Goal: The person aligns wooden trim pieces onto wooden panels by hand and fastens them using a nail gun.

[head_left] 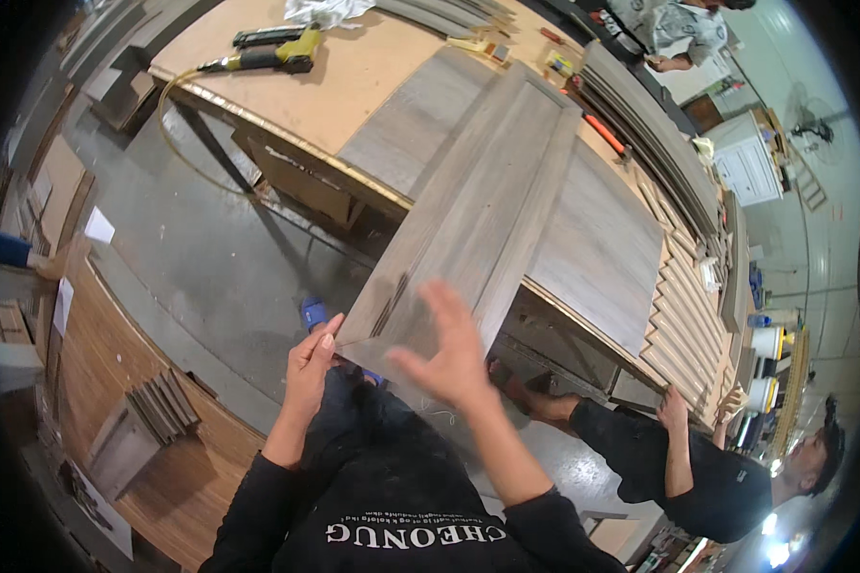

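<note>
Here at the workbench, the grey panelled door lies right across the top, its near end jutting out past the workbench's front edge. And there's the left hand, out in front of that edge, pinching the door's near-left corner, thumb on top! The right hand is over the same overhanging end, a blur, thumb and fingers spread wide; whether it touches the door, I can't tell from here.

Two flat grey boards flank the door on the workbench, one on the left, one on the right. Up at the workbench's left end sits a yellow-and-black air tool, its hose looping down off the side. Right of the door, an orange-handled tool lies on the workbench, and closer to its right end, a zigzag row of pale strips.

Busy company, too: a co-worker in black stands at the workbench's right end, one hand at its edge, while another person in a patterned shirt is beyond its far side.
</note>
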A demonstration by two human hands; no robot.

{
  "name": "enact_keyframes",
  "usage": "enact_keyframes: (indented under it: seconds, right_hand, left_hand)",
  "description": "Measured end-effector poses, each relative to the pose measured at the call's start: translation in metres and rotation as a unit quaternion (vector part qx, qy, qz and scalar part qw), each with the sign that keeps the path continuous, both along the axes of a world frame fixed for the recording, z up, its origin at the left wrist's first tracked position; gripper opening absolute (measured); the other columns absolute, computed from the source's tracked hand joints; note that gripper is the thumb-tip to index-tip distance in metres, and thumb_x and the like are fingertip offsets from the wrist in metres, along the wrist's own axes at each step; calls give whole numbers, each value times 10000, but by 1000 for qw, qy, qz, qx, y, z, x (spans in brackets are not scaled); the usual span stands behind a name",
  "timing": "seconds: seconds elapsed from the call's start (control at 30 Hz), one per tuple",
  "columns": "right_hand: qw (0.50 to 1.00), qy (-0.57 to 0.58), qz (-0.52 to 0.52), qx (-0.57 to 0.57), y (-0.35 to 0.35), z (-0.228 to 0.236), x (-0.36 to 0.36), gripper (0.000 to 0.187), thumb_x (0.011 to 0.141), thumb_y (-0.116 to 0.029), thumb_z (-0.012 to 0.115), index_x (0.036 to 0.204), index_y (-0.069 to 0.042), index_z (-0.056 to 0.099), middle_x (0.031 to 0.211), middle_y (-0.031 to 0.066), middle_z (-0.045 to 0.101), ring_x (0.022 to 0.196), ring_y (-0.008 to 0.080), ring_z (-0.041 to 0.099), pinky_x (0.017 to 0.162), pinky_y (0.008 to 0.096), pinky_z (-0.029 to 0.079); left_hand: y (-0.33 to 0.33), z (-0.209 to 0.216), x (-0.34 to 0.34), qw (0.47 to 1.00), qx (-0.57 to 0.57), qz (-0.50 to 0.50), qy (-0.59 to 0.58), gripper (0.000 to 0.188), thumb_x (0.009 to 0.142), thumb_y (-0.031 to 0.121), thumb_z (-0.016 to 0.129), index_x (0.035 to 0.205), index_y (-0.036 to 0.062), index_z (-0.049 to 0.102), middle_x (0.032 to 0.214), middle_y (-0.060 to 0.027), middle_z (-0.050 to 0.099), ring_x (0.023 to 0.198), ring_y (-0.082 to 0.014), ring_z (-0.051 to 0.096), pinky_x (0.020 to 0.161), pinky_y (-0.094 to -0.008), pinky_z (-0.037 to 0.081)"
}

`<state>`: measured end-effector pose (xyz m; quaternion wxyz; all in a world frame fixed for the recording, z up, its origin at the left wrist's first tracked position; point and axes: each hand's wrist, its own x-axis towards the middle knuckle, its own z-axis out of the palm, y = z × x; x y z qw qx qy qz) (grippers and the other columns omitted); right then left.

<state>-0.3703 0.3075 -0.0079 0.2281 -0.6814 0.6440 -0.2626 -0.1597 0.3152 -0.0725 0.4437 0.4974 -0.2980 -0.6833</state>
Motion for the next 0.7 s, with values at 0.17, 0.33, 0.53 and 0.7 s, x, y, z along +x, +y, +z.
enact_keyframes:
  seconds: [0.17, 0.33, 0.53, 0.7]
  right_hand:
    - [996, 69, 62, -2, 25, -11, 41, 783, 610, -290, 799, 1303, -143, 465, 1358, 110, 411, 1151, 313, 472, 955, 416, 389]
    - [999, 17, 40, -16, 24, -20, 42, 711, 624, -211, 782, 1277, -174, 505, 1359, 87, 412, 933, 267, 530, 810, 389, 444]
    - [997, 27, 65, -27, 20, -19, 43, 625, 632, -201, 766, 1226, -191, 570, 1360, 95, 423, 803, 236, 529, 766, 350, 463]
    - [997, 33, 64, -38, 16, -17, 42, 603, 628, -200, 761, 1205, -185, 588, 1342, 95, 449, 784, 230, 530, 748, 334, 468]
  left_hand:
    - [16, 0, 10, 995, -88, -34, 12, 344, 893, 60, 553, 1229, -14, 548, 1015, -45, 625, 887, -95, 570, 794, -236, 459]
    - [14, 2, 12, 984, -144, -47, -95, 317, 884, 42, 562, 1192, -28, 573, 977, -61, 634, 865, -96, 580, 800, -234, 464]
    - [12, 4, -2, 999, -24, 46, -5, 242, 880, 72, 589, 1100, -23, 620, 892, -52, 646, 745, -86, 590, 712, -224, 480]
    - [5, 4, -9, 993, 17, 88, 72, 142, 869, 65, 601, 989, -5, 633, 845, -47, 642, 698, -87, 588, 654, -222, 475]
